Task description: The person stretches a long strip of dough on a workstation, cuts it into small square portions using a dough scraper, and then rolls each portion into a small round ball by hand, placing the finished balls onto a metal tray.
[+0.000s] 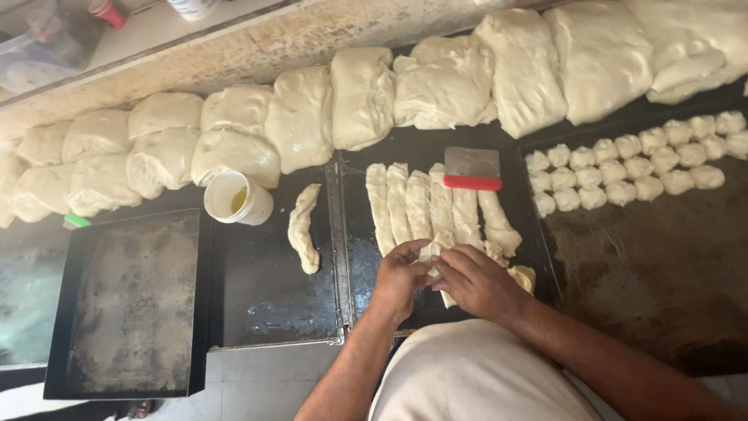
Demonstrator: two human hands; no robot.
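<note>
Dough strip (441,234), likely soft and oily, is pinched at lower centre by left hand (400,274) and right hand (477,282), fingers closed on its near end.

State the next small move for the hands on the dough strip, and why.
Probably pinch off a piece: both the left hand and right hand grip the near end of a dough strip, and small balls lie in rows at right.

Both forearms reach forward; the left hand (399,277) and right hand (477,282) meet, fingers curled, fingertips touching.
</note>
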